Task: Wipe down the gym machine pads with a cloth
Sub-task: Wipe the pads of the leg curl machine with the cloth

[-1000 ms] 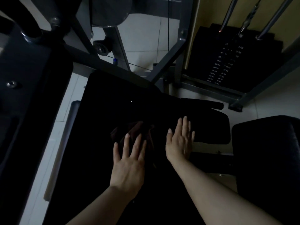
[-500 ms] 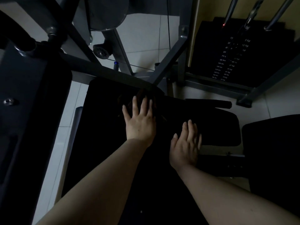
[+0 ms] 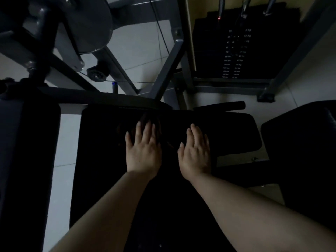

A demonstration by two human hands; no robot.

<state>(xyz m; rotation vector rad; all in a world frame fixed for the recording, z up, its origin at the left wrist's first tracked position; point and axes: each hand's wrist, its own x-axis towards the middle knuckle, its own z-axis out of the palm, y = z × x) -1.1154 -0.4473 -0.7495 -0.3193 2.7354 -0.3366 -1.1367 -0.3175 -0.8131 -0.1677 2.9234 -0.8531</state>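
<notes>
Pressing flat with spread fingers, the left hand (image 3: 143,153) pins the cloth (image 3: 145,119) near the pad's (image 3: 101,160) far edge, its length running back toward the person; the right hand (image 3: 195,155) rests spread beside it.

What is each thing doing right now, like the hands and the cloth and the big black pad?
left hand: flat, fingers straight, pressing the cloth
right hand: flat on the pad, holding nothing
cloth: dark, mostly hidden under the left hand, near the pad's far edge
pad: black, lying flat, under both hands
weight stack: resting down, red light on top
</notes>
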